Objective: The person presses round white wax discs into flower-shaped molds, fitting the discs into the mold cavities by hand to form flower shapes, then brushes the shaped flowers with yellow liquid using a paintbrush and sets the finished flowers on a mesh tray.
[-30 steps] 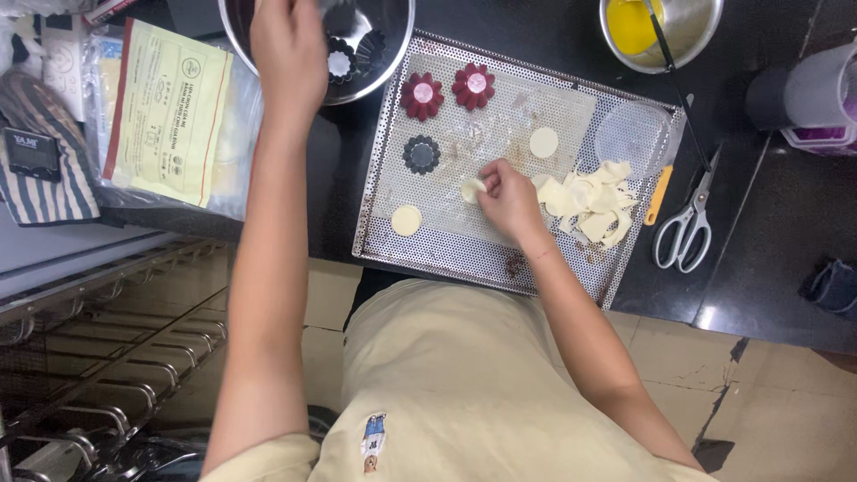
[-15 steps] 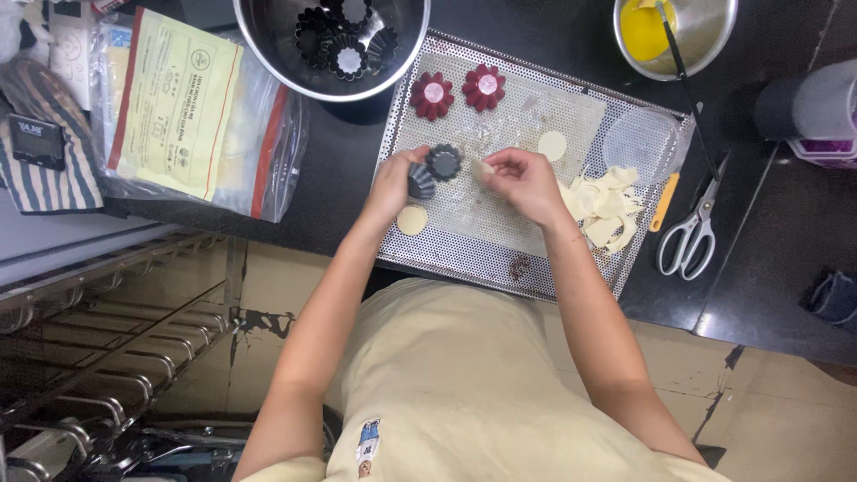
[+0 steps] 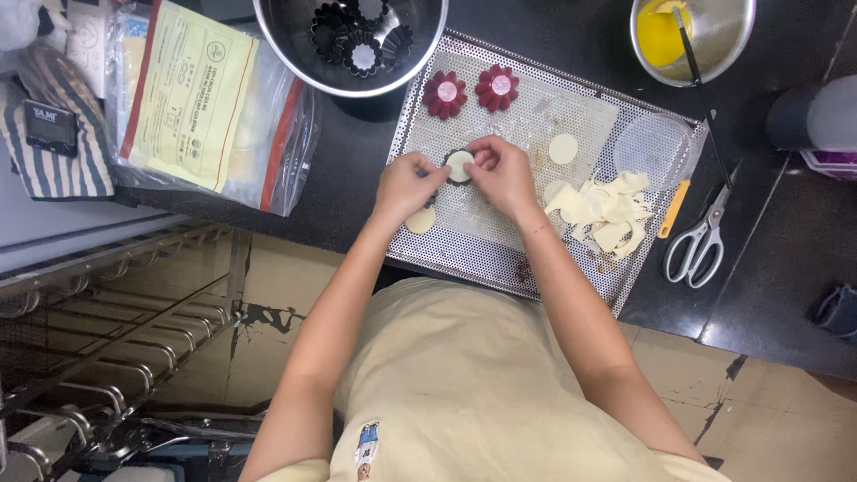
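Both my hands meet over a perforated metal tray (image 3: 500, 259) on the dark counter. My left hand (image 3: 406, 185) pinches the edge of a small dark fluted tart mould (image 3: 457, 166). My right hand (image 3: 504, 174) presses a pale dough round into that mould. Two red fluted moulds (image 3: 444, 94) with dough in them stand at the tray's far edge. Loose dough rounds (image 3: 563, 148) lie on the tray, one (image 3: 420, 220) just under my left hand, and dough scraps (image 3: 605, 211) are heaped at the right.
A steel bowl (image 3: 295, 54) with several dark moulds stands beyond the tray. A bowl of yellow liquid (image 3: 692, 36) with a brush sits far right. Scissors (image 3: 701, 239) and an orange-handled tool (image 3: 671, 210) lie right of the tray. A plastic bag (image 3: 192, 103) lies left; metal racks (image 3: 107, 312) below.
My left hand came back from the steel bowl with a dark mould and set it on the tray. My right hand laid a dough round on it and now presses it in.
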A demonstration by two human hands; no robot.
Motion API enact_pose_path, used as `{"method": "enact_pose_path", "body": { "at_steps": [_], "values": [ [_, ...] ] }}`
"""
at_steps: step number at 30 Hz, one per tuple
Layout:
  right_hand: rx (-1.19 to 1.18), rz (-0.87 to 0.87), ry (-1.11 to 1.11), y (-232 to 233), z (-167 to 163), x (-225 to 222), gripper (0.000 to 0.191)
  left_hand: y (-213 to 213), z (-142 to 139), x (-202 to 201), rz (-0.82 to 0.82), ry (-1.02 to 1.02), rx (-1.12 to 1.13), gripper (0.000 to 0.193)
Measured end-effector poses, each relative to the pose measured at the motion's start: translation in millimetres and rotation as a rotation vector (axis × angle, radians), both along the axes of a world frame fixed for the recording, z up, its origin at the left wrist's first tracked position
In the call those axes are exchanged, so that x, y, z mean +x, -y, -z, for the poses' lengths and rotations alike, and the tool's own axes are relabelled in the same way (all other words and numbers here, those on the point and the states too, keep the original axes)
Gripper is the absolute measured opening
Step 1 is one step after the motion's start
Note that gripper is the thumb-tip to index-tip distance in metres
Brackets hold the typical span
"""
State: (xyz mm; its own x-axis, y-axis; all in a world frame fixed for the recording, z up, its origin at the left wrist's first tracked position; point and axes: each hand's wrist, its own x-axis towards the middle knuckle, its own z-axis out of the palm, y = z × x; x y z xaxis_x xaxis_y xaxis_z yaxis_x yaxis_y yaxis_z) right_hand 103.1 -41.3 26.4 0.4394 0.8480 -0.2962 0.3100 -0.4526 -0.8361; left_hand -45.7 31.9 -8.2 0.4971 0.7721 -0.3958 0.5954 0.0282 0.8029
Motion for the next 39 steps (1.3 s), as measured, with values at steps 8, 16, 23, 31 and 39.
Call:
{"method": "enact_pose_path", "body": {
  "at_steps": [8, 16, 23, 31, 39],
  "values": [
    [0.05, 0.033, -0.2, 2, 7, 7, 0.031, -1, -8, 16, 0.041, -0.124, 0.058, 0.031],
    [-0.014, 0.039, -0.171, 0, 9, 7, 0.027, -1, -4, 18, 0.044, -0.051, 0.064, 0.024],
    [-0.101, 0.04, -0.136, -2, 8, 7, 0.026, -1, -2, 17, 0.036, -0.024, -0.055, 0.02],
    [-0.105, 0.035, -0.125, -3, 8, 8, 0.027, -3, -2, 15, 0.05, 0.002, -0.019, 0.021],
    [-0.115, 0.031, -0.102, -2, 10, 7, 0.027, -3, 0, 14, 0.046, 0.016, -0.019, 0.02]
  ]
}}
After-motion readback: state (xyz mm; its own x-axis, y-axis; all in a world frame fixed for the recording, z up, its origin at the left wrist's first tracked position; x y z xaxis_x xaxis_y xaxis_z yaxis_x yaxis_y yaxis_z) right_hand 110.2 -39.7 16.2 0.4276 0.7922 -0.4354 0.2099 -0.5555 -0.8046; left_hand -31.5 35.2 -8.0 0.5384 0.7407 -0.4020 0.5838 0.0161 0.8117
